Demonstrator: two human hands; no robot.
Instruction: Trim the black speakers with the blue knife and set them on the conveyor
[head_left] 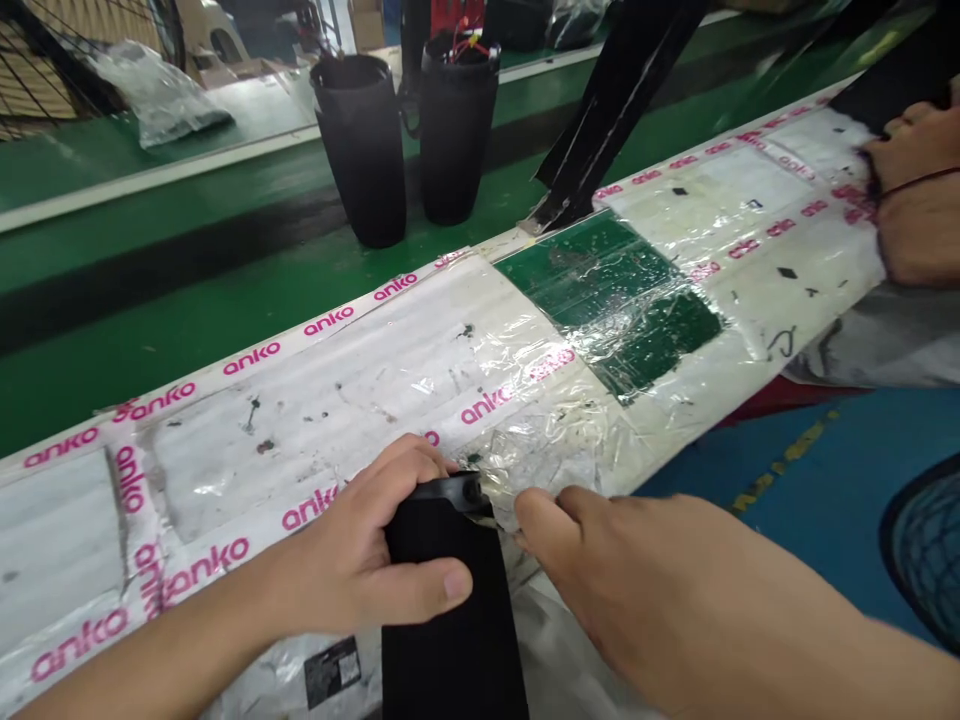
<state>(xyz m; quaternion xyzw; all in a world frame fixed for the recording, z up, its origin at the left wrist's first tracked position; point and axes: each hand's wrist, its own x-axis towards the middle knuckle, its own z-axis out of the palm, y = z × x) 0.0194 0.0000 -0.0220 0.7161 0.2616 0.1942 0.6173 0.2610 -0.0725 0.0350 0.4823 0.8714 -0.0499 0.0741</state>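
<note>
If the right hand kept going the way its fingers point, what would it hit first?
Likely the black piece gripped by the left hand; the right hand points at its top end, though depth is unclear.

Two tall black fabric-covered cylinders [360, 150] stand on the green conveyor belt [187, 290]; a crumpled clear plastic bag [157, 95] lies beyond.

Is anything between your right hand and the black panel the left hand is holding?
Nothing visible. Fingertips of the right hand lie right beside the top corner of the black panel; the left hand grips its other edge.
</note>
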